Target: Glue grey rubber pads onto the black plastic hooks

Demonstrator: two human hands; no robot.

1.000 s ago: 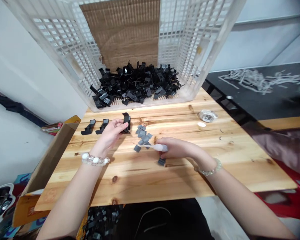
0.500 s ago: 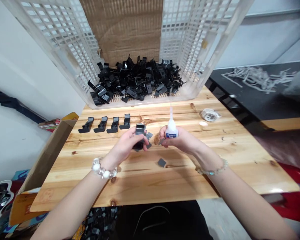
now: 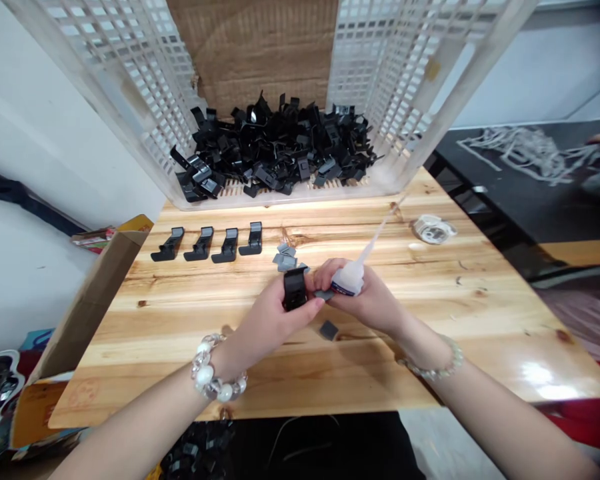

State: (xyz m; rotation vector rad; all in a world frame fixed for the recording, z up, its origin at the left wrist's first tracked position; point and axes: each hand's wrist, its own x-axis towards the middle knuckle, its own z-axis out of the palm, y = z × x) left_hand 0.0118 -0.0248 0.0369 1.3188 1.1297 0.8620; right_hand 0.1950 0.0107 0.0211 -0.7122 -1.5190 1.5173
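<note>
My left hand [image 3: 270, 319] is closed round a small black plastic clip [image 3: 295, 289] held over the middle of the wooden table [image 3: 470, 313]. My right hand [image 3: 365, 303] grips a small white glue bottle [image 3: 353, 275], its long nozzle tilted up to the right, and pinches a small grey pad [image 3: 324, 294] against the clip. One loose grey pad [image 3: 329, 329] lies just below my hands. A little heap of grey pads [image 3: 285, 257] lies just beyond them. Several finished black clips [image 3: 211, 244] stand in a row at the table's far left.
A white lattice crate [image 3: 130, 93] lined with cardboard lies on its side at the table's far edge, holding a pile of black clips [image 3: 275, 150]. A small round tape roll [image 3: 434, 229] lies at the right. A cardboard box [image 3: 75, 320] stands left of the table.
My left hand set a clip at the end of the row, then took another clip. Both hands came together nearer me, and the glue bottle tipped from upright to slanting right.
</note>
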